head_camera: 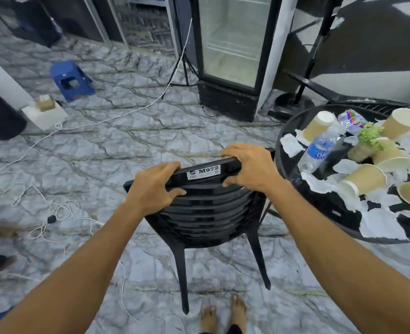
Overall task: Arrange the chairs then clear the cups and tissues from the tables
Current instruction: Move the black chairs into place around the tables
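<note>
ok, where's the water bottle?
Head view, right side: the bottle is on the black table, between a cup and the plant.

Quick tally, lol: 1 black chair [211,213], 1 round counter [319,206], and 5 paper cups [363,182] on it. Also up there: 1 water bottle [317,150], 1 little green plant [367,136], 1 colourful packet [351,119]. Torn tissues [292,144]? Way too many scraps to count properly. Floor has 1 blue stool [70,80], 1 glass-door fridge [230,44], 1 small cardboard box [45,103]. Plus 2 hands, left hand [151,186] and right hand [249,165], and 2 bare feet [238,314].
</note>
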`<state>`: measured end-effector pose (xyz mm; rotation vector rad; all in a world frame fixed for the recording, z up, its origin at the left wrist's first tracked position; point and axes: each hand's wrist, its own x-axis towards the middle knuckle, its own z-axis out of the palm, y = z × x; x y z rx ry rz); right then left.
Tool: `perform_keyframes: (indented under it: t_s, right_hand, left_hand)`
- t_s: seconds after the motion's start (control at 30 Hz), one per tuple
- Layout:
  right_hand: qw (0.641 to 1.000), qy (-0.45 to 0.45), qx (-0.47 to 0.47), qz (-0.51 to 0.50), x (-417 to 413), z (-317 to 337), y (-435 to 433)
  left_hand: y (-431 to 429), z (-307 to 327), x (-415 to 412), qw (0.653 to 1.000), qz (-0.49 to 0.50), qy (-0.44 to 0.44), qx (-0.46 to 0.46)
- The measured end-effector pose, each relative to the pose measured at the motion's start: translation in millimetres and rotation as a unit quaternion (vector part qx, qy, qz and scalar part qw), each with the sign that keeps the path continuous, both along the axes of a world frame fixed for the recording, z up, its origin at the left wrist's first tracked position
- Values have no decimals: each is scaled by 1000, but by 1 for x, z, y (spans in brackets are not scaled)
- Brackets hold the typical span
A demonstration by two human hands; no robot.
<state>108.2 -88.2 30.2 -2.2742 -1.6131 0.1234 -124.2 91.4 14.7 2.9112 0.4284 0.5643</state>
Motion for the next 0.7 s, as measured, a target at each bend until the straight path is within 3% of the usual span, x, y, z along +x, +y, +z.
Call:
perform_keyframes:
  t_s: [0.17,0.33,0.53,0.7]
  right_hand:
    - [996,-21,-56,-60,-7,1,-15]
    - [997,-1,47,-62,-39,-16,-55]
    - [996,10,9,-84,-73,-5,-95]
    - [988,21,56,-144,-92,40,-154]
  left_hand:
    - [-19,-3,-9,1000,-14,-17,19]
    - [-43,-8,-26,999,-29,19,38]
    - [-73,5,-51,998,-42,54,-11]
    - [-96,53,-36,994,-103,20,13]
